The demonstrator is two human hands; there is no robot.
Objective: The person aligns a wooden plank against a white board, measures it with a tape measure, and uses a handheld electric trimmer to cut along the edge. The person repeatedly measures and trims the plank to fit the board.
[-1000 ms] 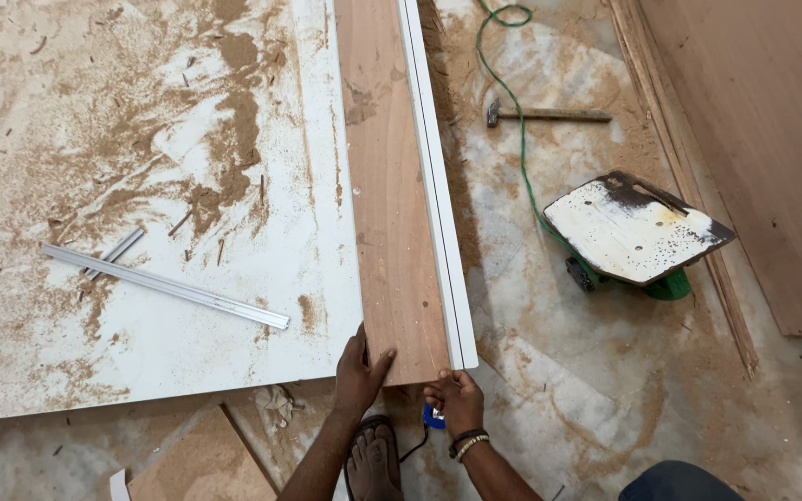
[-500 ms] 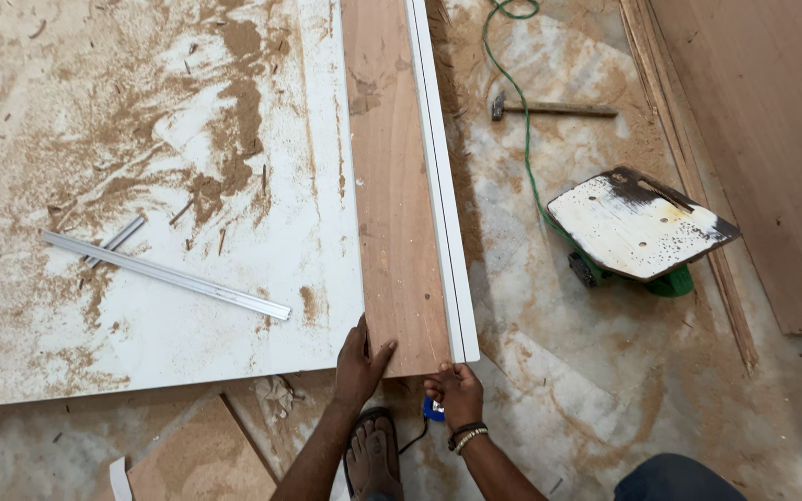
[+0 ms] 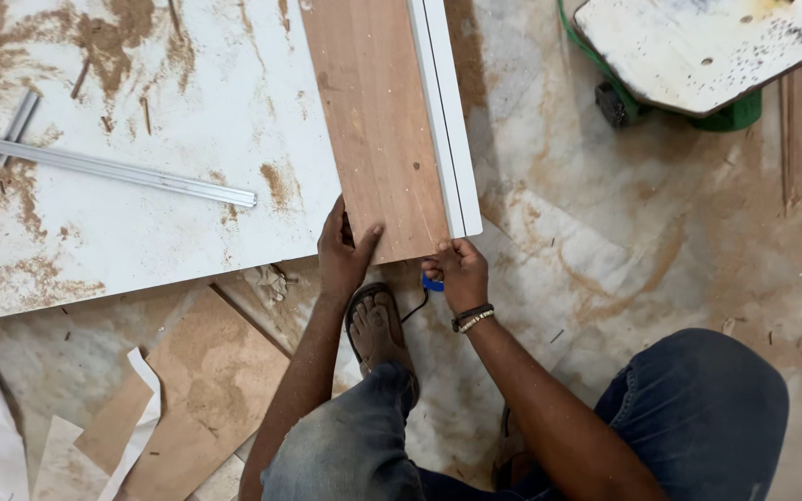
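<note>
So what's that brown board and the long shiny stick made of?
The brown board the left hand presses looks like wood or plywood: matte, with faint grain and a white laminate-like edge strip. The long stick looks like metal, probably aluminium: silvery, with straight, thin, reflective edges.

We see a wooden plank (image 3: 378, 130) lying along the right edge of a large board (image 3: 141, 186), with a narrow strip (image 3: 443, 111) against the plank's right side. At the plank's near end our left hand (image 3: 345, 250) rests on its near left corner, and our right hand (image 3: 457, 274) grips the near right corner, where the strip ends. A metal rail (image 3: 104, 169) lies on the board, well left of the plank. A sandalled foot (image 3: 378, 329) stands on the floor just below the near end, between the hands. A power tool (image 3: 698, 56) sits on the floor, far right and behind.
</note>
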